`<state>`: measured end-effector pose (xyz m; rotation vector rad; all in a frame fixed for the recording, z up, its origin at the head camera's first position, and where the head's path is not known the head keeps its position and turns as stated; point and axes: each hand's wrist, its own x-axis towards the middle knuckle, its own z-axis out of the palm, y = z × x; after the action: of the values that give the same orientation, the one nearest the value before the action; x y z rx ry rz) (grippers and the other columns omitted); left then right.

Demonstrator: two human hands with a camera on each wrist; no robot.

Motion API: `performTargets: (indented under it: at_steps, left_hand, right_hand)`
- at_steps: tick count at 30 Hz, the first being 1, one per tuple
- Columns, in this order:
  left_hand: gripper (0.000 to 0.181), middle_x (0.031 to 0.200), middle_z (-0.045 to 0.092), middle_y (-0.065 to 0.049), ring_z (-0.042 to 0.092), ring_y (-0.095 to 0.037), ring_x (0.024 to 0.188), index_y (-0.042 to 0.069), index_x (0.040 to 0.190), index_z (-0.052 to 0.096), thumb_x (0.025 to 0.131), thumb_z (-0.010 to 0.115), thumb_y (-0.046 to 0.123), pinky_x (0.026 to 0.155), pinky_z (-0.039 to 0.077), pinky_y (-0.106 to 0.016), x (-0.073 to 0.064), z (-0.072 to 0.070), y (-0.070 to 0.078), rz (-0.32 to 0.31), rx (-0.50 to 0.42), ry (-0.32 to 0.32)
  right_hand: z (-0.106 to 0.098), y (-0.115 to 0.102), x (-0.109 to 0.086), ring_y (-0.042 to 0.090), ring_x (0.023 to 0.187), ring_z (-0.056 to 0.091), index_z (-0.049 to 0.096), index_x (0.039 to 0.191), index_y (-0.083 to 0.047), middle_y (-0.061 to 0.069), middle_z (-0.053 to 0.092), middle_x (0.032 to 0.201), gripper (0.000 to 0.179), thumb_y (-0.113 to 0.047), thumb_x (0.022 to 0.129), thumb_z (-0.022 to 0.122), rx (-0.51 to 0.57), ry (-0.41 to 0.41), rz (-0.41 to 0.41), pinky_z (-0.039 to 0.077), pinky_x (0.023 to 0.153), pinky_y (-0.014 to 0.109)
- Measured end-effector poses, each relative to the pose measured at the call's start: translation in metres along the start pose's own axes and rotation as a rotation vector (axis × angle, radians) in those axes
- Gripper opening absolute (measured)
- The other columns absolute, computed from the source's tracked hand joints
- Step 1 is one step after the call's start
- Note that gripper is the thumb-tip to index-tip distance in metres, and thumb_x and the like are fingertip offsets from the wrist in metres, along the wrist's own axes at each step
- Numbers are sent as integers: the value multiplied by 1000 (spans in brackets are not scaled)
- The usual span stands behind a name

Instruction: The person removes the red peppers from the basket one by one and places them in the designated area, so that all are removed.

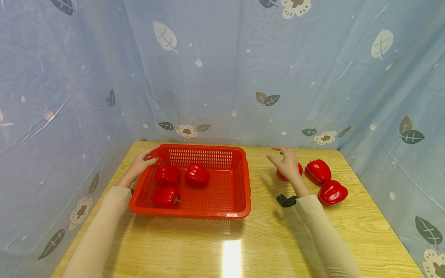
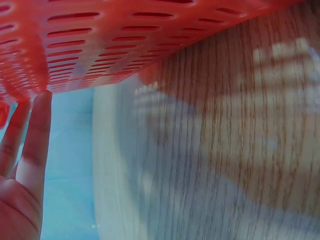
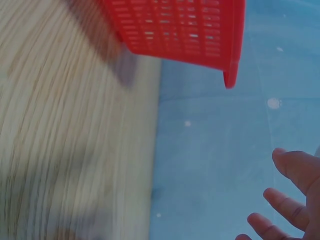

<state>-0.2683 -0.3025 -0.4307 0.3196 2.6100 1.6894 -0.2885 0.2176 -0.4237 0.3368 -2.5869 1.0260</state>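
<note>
A red plastic basket (image 1: 215,193) with slotted walls stands on the table, holding three red bell peppers: one bell pepper (image 1: 197,175) near its middle, another bell pepper (image 1: 168,175) and a third bell pepper (image 1: 167,197) at its left. My left hand (image 1: 139,164) holds the basket's left rim, thumb over the edge; in the left wrist view its fingers (image 2: 37,140) lie along the outer wall. My right hand (image 1: 288,164) hovers with spread fingers right of the basket, partly hiding a bell pepper (image 1: 281,176). Nothing is in that hand.
Two more red bell peppers, one farther back (image 1: 318,172) and one nearer (image 1: 332,192), lie touching at the right of the wooden table (image 1: 180,247). A patterned blue curtain (image 1: 215,85) encloses the back and sides. A black strap piece (image 1: 286,200) juts from the right wrist.
</note>
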Motion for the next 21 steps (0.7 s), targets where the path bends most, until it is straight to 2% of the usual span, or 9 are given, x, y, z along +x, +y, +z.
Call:
performTargets:
  at_steps: [2,5,7,9,10,13,16,17,21]
  left_hand:
    - [55,148,24,-24,29,-48,129,0,144,29,94,50,5,96,37,-54,-2,1,5,-1,8,-1]
    - [54,148,25,-25,31,-48,128,-1,144,29,94,50,5,89,45,-35,-4,2,9,-2,13,-1]
    - [55,147,25,-26,34,-48,125,-1,144,28,94,49,5,83,45,-24,-3,1,9,4,7,-6]
    - [55,146,27,-27,39,-47,121,-2,144,27,94,49,4,76,47,-18,-3,1,8,6,-19,-10]
    - [55,145,28,-28,43,-45,118,-2,144,27,94,49,4,74,49,-18,-3,1,7,5,-35,-14]
    - [56,143,29,-29,55,-27,104,-2,144,26,94,49,3,70,52,-20,-1,1,4,2,-72,-18]
    - [56,143,30,-30,57,-12,96,-2,145,25,94,49,3,68,53,-22,0,0,2,-10,-102,-22]
    - [56,142,30,-31,58,-10,95,-2,145,25,94,49,3,68,54,-23,-1,0,2,-10,-106,-22]
    - [56,141,31,-31,59,-17,97,-2,145,25,94,49,3,67,54,-23,-2,0,5,-21,-112,-21]
  right_hand:
    - [1,-2,1,41,106,50,60,120,-2,22,55,119,44,-29,86,66,11,-11,2,41,88,52]
    - [2,-5,2,40,107,49,59,121,-2,22,55,120,46,-31,86,66,28,-24,5,41,88,52]
    - [2,-7,3,40,107,49,59,122,-3,21,54,120,46,-31,86,66,33,-34,5,40,88,52]
    - [2,-9,4,40,108,49,59,122,-3,21,54,120,46,-31,86,66,44,-43,3,40,89,52]
    - [2,-10,5,39,108,49,58,122,-4,21,54,120,46,-31,86,66,50,-47,4,40,90,53]
    - [1,-13,6,37,108,48,58,122,-4,21,53,121,45,-30,86,65,69,-64,3,40,92,52]
    - [1,-16,8,38,109,48,58,122,-3,21,53,121,45,-29,86,66,82,-70,-7,40,93,52]
    - [1,-17,9,38,109,49,58,122,-2,22,54,121,45,-29,86,66,86,-70,-14,40,93,51]
    - [0,-22,11,38,108,51,60,120,-3,21,56,119,43,-27,85,67,84,-66,-30,41,93,50]
